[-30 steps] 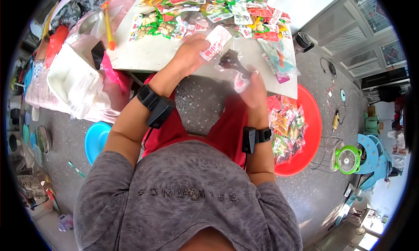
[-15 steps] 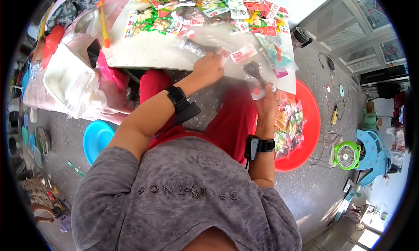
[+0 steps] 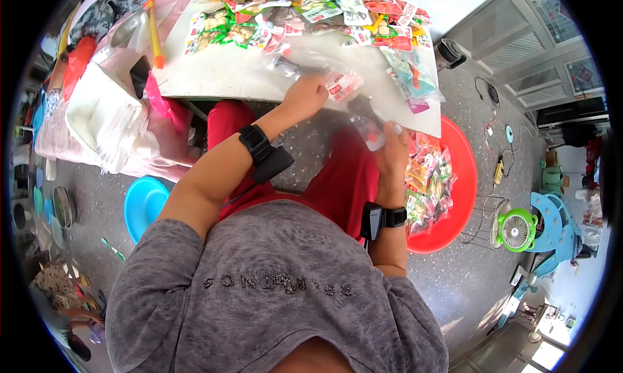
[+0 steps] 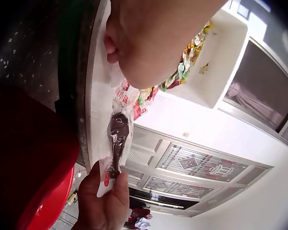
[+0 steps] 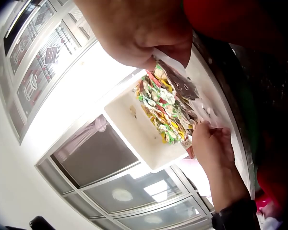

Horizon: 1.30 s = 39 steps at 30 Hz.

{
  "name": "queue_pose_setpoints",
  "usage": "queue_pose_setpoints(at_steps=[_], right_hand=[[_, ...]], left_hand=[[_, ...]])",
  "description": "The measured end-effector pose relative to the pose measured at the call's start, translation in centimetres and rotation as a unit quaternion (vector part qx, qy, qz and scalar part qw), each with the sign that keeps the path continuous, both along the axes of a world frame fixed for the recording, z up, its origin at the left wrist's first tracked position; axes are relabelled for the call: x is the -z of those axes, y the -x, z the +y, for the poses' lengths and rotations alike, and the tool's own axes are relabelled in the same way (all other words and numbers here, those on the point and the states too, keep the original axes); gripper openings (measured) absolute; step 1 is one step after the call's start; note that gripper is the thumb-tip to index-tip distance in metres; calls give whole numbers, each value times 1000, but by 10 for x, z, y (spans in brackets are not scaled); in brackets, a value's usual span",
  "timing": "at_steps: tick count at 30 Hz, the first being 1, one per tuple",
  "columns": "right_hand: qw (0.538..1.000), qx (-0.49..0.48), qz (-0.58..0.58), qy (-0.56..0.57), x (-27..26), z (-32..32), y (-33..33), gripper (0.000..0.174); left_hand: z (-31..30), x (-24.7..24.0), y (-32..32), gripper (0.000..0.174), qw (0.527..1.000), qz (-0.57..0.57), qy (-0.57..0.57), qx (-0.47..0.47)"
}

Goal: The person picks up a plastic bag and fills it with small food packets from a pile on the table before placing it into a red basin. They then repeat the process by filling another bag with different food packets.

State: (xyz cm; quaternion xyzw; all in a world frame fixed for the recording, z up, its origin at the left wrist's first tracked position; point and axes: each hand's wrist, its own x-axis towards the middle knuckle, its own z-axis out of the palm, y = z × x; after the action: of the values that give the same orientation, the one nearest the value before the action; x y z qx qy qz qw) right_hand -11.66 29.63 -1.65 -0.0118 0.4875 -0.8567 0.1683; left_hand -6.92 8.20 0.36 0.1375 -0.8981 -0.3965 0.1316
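Note:
My left hand (image 3: pixel 304 99), seen in the head view, has its fingertips curled at the edge of a red-and-white printed wrapper (image 3: pixel 344 84) over the table's front edge. My right hand (image 3: pixel 394 151) pinches the lower end of a clear packet (image 3: pixel 368 132) with a dark item inside. In the left wrist view this packet (image 4: pixel 118 136) hangs lengthwise between the hands, a small red mark at its held end. The left hand (image 5: pixel 213 151) appears at its far side in the right wrist view. Another clear packet (image 3: pixel 285 67) lies left of the wrapper.
Colourful packets (image 3: pixel 311 6) are heaped at the back of the white table (image 3: pixel 214 74). A red basin (image 3: pixel 462 191) of packets stands on the floor at right, a blue basin (image 3: pixel 146 207) at left. A white foam box (image 5: pixel 129 120) stands behind the heap.
Over the last second the left hand has come down toward the table edge, and the printed wrapper has shifted left beside it since half a second ago. The right hand's packet has swung left.

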Motion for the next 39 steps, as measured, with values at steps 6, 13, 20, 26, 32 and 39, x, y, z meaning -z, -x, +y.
queue_pose_setpoints(at_steps=[6, 13, 20, 26, 32, 39], right_hand=[[997, -77, -25, -14, -22, -11, 3, 4], [982, -175, -69, 17, -10, -72, 24, 7], [945, -209, 25, -251, -36, -79, 20, 14], [946, -211, 65, -239, -30, -86, 18, 10], [986, -148, -6, -78, -16, -121, 13, 6], [981, -120, -23, -151, -10, -88, 18, 14]], left_hand=[[14, -6, -6, 12, 985, 101, 140, 27], [28, -16, -11, 13, 985, 86, 149, 35], [29, -14, -20, 14, 985, 79, 150, 30], [28, -18, -23, 16, 993, 26, 109, 42], [25, -7, -17, 16, 994, 38, 98, 45], [-34, -9, -3, 15, 973, 204, 99, -35]])
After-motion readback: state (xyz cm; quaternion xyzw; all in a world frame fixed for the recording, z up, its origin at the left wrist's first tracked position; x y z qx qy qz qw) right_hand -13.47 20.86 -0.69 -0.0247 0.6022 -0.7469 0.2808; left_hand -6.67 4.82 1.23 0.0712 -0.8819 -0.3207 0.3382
